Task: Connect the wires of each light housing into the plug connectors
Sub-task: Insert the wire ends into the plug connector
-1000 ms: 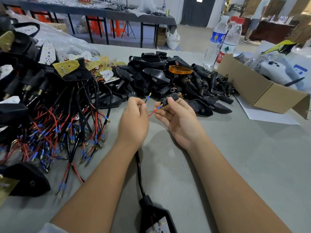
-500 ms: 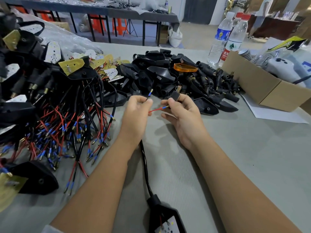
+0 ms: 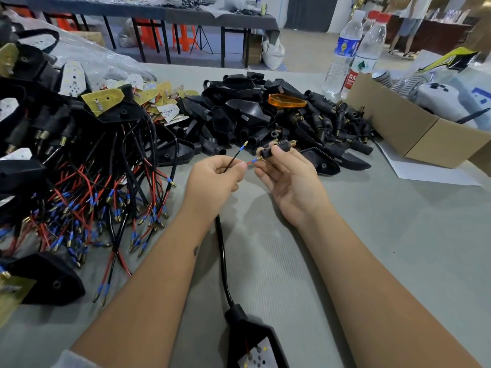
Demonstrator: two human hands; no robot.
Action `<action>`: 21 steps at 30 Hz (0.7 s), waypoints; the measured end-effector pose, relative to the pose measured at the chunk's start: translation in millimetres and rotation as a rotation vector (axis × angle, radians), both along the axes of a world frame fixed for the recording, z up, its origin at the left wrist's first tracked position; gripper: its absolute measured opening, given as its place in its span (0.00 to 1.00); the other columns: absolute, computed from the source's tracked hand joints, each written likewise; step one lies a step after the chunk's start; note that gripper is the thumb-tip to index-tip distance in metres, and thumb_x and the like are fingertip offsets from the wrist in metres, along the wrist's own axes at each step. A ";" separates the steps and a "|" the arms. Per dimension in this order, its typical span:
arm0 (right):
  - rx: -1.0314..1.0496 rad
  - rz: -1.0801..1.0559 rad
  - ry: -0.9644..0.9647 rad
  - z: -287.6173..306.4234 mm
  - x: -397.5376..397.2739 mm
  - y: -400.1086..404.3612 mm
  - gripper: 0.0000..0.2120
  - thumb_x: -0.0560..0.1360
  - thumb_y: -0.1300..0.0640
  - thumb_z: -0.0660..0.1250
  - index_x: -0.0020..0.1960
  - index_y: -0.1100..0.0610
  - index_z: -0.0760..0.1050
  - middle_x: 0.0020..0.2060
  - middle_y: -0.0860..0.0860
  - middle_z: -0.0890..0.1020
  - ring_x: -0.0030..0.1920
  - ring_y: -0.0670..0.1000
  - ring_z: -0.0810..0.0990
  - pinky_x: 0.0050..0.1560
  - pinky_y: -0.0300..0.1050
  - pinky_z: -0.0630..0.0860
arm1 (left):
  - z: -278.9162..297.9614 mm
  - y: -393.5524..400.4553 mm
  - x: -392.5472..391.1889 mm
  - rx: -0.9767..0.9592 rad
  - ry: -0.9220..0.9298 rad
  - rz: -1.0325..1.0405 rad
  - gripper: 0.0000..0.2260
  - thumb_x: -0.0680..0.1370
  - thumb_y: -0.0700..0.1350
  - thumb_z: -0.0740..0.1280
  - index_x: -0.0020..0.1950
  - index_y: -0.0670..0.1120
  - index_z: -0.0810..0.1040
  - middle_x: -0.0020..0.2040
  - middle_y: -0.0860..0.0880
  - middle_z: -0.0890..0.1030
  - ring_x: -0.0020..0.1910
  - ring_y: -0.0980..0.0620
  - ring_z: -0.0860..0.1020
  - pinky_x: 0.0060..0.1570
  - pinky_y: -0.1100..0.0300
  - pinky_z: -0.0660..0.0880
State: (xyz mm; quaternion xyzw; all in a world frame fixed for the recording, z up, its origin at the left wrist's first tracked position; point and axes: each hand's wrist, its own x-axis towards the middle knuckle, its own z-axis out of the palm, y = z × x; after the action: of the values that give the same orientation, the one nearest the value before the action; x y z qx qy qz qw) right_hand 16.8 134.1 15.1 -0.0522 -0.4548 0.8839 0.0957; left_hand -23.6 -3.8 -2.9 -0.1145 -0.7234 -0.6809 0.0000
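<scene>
Pinching red wire [image 3: 248,162], left hand [image 3: 215,179] now meets right hand's [image 3: 289,176] gripped plug connector [image 3: 268,152].

red bottle label [image 3: 351,80] reading 农夫, remaining labels illegible

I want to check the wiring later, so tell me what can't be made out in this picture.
- Head view: whether the red wire tip has entered the plug connector; the joint is too small.
- Head view: the light housing is cut off by the bottom edge.
- Head view: how the wires sit inside the left hand; its curled fingers cover them.
- Head view: bottle label text, blurred.
</scene>
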 end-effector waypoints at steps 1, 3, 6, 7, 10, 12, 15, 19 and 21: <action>-0.002 0.004 0.001 0.6 0.6 0.1 0.04 0.79 0.63 0.63 0.46 0.58 0.75 0.40 0.53 0.83 0.40 0.50 0.83 0.50 0.43 0.80 | -0.3 -0.8 -0.6 0.011 -0.008 0.003 0.06 0.78 0.44 0.69 0.42 0.50 0.82 0.31 0.56 0.80 0.34 0.60 0.78 0.40 0.64 0.78; 0.012 0.014 0.001 1.4 1.0 -0.1 0.04 0.80 0.63 0.63 0.47 0.58 0.75 0.40 0.53 0.83 0.41 0.51 0.83 0.49 0.43 0.81 | -0.4 -2.2 -1.5 0.030 -0.009 0.008 0.06 0.78 0.44 0.69 0.42 0.51 0.82 0.31 0.56 0.81 0.36 0.62 0.79 0.40 0.65 0.78; 0.119 0.024 -0.001 0.7 0.6 -2.5 0.04 0.79 0.65 0.63 0.48 0.59 0.74 0.41 0.54 0.83 0.42 0.53 0.83 0.50 0.45 0.79 | 0.9 -4.0 -1.2 0.040 -0.015 -0.036 0.07 0.78 0.44 0.69 0.41 0.52 0.83 0.33 0.55 0.81 0.37 0.61 0.79 0.44 0.62 0.80; 0.185 0.027 0.000 -0.3 0.4 -3.8 0.03 0.79 0.66 0.63 0.50 0.60 0.74 0.42 0.56 0.83 0.44 0.54 0.82 0.52 0.47 0.79 | 1.4 -4.5 -0.4 0.034 -0.017 -0.062 0.07 0.78 0.44 0.69 0.40 0.52 0.83 0.34 0.55 0.82 0.38 0.60 0.79 0.46 0.61 0.79; 0.317 0.023 0.008 -3.2 0.5 -6.8 0.05 0.77 0.67 0.65 0.53 0.63 0.73 0.47 0.61 0.81 0.47 0.57 0.81 0.57 0.53 0.78 | 3.0 -3.8 1.4 0.014 -0.025 -0.095 0.09 0.79 0.44 0.68 0.41 0.53 0.83 0.36 0.54 0.83 0.40 0.60 0.80 0.50 0.59 0.78; 0.321 0.006 0.011 -3.1 0.0 -7.1 0.04 0.77 0.68 0.66 0.51 0.62 0.75 0.44 0.59 0.81 0.45 0.55 0.81 0.53 0.50 0.78 | 5.6 -3.0 1.5 0.035 -0.055 -0.086 0.12 0.79 0.41 0.65 0.40 0.52 0.83 0.36 0.55 0.84 0.41 0.61 0.81 0.50 0.59 0.77; 0.251 -0.041 -0.007 -3.8 -1.8 -5.7 0.05 0.76 0.68 0.67 0.47 0.59 0.76 0.33 0.51 0.77 0.38 0.49 0.79 0.45 0.42 0.78 | 8.0 -2.4 0.3 0.097 -0.102 -0.064 0.18 0.76 0.35 0.63 0.37 0.54 0.85 0.39 0.56 0.85 0.42 0.60 0.81 0.49 0.63 0.76; 0.234 -0.020 -0.019 -3.9 -1.7 -4.3 0.05 0.76 0.68 0.66 0.47 0.60 0.76 0.36 0.52 0.79 0.37 0.49 0.78 0.43 0.40 0.77 | 4.6 -3.9 1.2 0.101 -0.009 -0.100 0.15 0.76 0.30 0.66 0.44 0.51 0.82 0.37 0.55 0.83 0.37 0.60 0.78 0.41 0.68 0.74; 0.317 0.004 -0.014 -3.5 -1.1 -5.9 0.06 0.76 0.70 0.66 0.50 0.61 0.76 0.37 0.54 0.79 0.37 0.49 0.77 0.43 0.40 0.77 | 3.6 -4.3 2.4 0.157 -0.009 -0.088 0.14 0.75 0.29 0.68 0.44 0.49 0.81 0.39 0.53 0.83 0.39 0.58 0.81 0.43 0.65 0.78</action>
State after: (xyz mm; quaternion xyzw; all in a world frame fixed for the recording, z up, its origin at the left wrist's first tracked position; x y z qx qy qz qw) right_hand 15.7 128.2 11.5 -0.0420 -0.5893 0.8009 0.0978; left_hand -21.2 -8.1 0.7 -0.1430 -0.6620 -0.7353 -0.0242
